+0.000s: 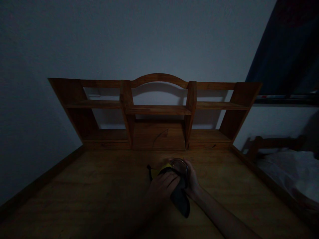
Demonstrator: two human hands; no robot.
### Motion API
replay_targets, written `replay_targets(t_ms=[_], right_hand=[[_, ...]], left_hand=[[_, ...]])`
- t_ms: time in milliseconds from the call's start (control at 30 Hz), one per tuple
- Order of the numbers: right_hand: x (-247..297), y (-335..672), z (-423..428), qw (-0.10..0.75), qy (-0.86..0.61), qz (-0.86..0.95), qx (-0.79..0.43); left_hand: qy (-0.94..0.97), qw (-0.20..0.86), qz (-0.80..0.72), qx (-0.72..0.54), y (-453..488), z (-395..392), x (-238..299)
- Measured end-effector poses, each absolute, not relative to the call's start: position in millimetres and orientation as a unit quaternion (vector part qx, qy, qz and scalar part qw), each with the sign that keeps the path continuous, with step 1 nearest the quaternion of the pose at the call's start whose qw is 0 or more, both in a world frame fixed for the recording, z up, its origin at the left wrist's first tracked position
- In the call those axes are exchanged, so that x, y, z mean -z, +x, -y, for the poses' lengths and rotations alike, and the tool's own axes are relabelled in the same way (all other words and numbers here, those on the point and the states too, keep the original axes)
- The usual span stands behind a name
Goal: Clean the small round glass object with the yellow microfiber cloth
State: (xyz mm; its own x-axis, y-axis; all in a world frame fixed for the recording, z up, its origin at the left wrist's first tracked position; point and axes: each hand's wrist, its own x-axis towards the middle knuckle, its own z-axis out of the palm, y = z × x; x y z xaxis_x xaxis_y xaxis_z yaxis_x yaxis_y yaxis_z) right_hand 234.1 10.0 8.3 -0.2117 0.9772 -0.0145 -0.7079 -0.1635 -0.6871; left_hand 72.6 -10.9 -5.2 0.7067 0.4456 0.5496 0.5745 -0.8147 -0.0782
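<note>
Above the desk, my right hand is closed around the side of a round, see-through thing with a shiny rim; the dim light hides its exact kind. My left hand presses a dark grey cloth against that round thing, its fingers bent over the fabric. One end of the cloth hangs down between my wrists. A yellow patch shows beyond my left fingers, and a black end sticks out to the left of it. Whether these belong to the cloth I cannot tell.
The wooden desk top lies under my hands. A wooden shelf unit with an arched top stands along its back edge, against the pale wall. To the right are a dark curtain and a whitish plastic-like heap.
</note>
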Motion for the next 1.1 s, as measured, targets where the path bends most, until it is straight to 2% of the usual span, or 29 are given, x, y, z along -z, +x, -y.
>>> replay_targets(t_ms=[533, 867, 1100], right_hand=[[6, 237, -20, 0.623, -0.26, 0.232, -0.701], [-2, 232, -13, 0.547, -0.223, 0.305, -0.747], [2, 233, -14, 0.534, -0.22, 0.325, -0.749]], left_hand=[[-0.903, 0.107, 0.286, 0.301, 72, 4, 12], [-0.922, 0.1, 0.298, 0.228, 73, 5, 8], [-0.906, 0.078, 0.317, 0.269, 77, 11, 4]])
